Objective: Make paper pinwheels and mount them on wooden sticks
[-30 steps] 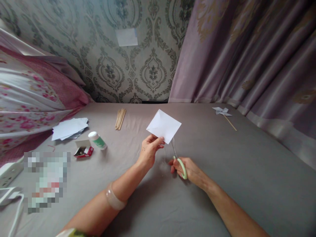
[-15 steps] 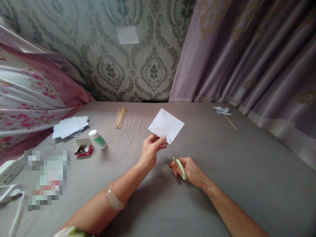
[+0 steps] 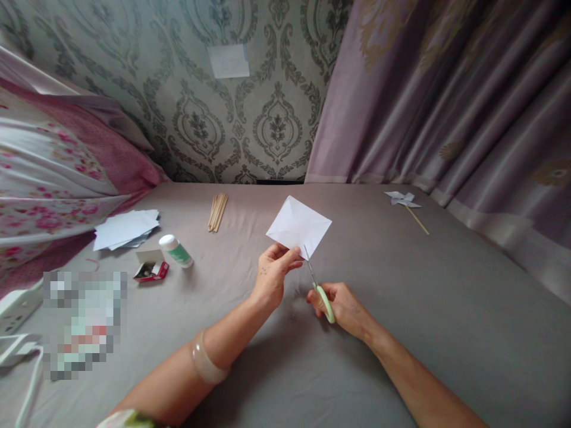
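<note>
- I count two hands at work on my head view, both bare, both occupied.
- The left hand (image 3: pixel 271 270) pinches one white paper square (image 3: pixel 298 221) by its lower edge, thumb in front and fingers behind. That square is held up in the middle of the view, one corner downward, with crease lines showing.
- The right hand (image 3: pixel 342 304) grips one pair of scissors (image 3: pixel 326 304) by the pale green handles. I see one blade lying over the front of the square near its bottom corner – whether the other is behind it, I cannot tell.
- One bangle (image 3: pixel 207 356) circles the left forearm.
- Left of the hands I have one white-capped bottle (image 3: pixel 179 252), tilted in view, and just beside it one small red box (image 3: pixel 154 271), flap raised, its small contents too tiny for me to count.
- Farther left lies one stack of white sheets (image 3: pixel 126 230), several overlapping.
- One bundle of wooden sticks (image 3: pixel 217 213) lies beyond the left hand – more than five, I judge, but they overlap.
- Well to the right, one paper pinwheel (image 3: pixel 402 200) lies on the grey cloth (image 3: pixel 468 315), its single stick attached.
</note>
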Demonstrator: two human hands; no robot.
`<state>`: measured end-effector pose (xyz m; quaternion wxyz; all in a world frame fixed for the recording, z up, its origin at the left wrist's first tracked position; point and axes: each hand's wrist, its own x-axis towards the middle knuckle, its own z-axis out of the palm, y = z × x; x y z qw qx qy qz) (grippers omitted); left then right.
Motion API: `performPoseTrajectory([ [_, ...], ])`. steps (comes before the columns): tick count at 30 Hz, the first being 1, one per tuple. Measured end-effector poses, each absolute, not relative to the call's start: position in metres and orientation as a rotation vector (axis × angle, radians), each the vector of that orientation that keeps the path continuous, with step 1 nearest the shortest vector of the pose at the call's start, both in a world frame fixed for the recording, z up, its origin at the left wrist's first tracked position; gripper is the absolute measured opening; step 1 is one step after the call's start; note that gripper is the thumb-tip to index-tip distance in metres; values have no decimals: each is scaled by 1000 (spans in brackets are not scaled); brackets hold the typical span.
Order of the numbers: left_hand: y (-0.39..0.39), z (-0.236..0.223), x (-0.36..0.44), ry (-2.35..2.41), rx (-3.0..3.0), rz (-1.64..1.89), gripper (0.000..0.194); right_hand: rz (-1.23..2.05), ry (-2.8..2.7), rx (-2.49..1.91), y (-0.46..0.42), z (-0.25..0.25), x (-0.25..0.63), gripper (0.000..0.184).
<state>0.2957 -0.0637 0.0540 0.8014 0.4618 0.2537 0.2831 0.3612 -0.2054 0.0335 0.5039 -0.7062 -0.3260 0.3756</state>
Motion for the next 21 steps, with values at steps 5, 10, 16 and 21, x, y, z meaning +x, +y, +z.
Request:
performPoseTrajectory([
  [5,-64,52,296,537,986,612,27,918,-766,-1711,-205,36,360,43],
  [10,-65,53,295,544,980,608,28,915,-760,-1726,-204,35,361,46],
  [16,-66,52,295,543,964,609,28,912,-742,-1742,-204,34,361,46],
  [21,-67,49,295,537,958,608,26,890,-727,-1749,-203,36,361,48],
])
